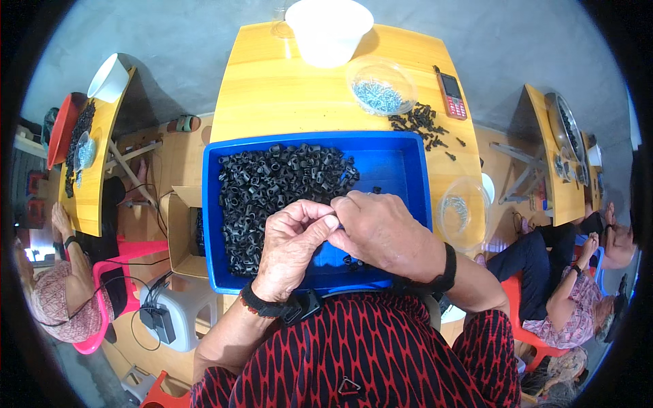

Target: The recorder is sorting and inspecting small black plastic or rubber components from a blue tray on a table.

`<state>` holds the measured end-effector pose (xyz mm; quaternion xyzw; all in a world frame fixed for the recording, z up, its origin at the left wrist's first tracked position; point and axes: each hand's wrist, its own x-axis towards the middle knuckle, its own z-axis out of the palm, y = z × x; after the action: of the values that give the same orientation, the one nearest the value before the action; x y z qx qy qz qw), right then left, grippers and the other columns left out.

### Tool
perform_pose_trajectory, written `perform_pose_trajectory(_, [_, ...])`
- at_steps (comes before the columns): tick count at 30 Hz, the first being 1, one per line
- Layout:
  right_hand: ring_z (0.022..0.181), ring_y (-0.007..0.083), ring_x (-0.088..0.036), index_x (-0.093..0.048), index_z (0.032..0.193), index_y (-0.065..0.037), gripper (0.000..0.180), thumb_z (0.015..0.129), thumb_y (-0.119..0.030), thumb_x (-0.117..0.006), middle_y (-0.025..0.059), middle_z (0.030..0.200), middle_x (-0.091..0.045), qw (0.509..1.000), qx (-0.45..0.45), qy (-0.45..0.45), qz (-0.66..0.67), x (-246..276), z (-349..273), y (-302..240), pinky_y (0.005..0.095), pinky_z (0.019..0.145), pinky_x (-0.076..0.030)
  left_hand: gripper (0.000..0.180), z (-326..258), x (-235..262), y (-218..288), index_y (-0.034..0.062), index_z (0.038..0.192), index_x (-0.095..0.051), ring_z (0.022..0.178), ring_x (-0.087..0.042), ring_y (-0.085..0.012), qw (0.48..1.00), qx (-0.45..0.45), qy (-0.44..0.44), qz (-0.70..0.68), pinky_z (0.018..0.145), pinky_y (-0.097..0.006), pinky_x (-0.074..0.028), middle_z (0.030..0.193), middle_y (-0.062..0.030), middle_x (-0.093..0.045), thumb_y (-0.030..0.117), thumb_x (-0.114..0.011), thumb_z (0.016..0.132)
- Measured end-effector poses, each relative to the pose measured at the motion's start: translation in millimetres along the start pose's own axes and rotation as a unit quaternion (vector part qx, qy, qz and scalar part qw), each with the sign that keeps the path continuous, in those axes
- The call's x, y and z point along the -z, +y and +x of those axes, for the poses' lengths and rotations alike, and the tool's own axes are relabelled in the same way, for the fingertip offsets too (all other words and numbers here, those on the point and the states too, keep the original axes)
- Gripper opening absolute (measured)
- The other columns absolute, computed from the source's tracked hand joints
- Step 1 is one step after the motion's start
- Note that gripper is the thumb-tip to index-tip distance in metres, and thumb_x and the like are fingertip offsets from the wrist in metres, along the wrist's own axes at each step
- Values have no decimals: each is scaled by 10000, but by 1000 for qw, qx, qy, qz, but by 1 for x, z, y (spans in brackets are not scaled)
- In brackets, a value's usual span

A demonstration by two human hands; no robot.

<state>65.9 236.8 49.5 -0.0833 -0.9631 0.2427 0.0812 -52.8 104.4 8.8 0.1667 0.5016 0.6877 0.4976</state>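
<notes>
Over the blue tray (313, 138), my left hand (286, 248) and my right hand (389, 234) meet fingertip to fingertip. The thumb and forefinger of my left hand are pinched together. My right hand's fingers are curled and pressed in against them. Whatever sits between the fingertips is too small and too covered to name. Many small black plastic ring-shaped parts (272, 180) heap up in the tray's left and middle. A few loose ones lie near its right side and beneath my hands.
Beyond the tray, the yellow table (272, 88) bears a white bowl (328, 34), a clear bowl of small screws (378, 96), slim black pieces (416, 124) and a phone (451, 95). Another clear bowl (464, 207) stands right. A cardboard box (182, 234) is left. People sit at both sides.
</notes>
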Motion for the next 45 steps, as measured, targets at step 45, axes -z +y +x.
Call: perform_pose_trajectory(45, [897,409,-640,-612,900,14,125,871,-107,-622,193,947,-634,986,-44,-152,46,-22,-8,24,492,793,-523,251,-85,133,25,33,1121,-596,986,-609,-196,875,-366,314,-41,919,-364,-497,1142,-133,-652,255,-586,1003])
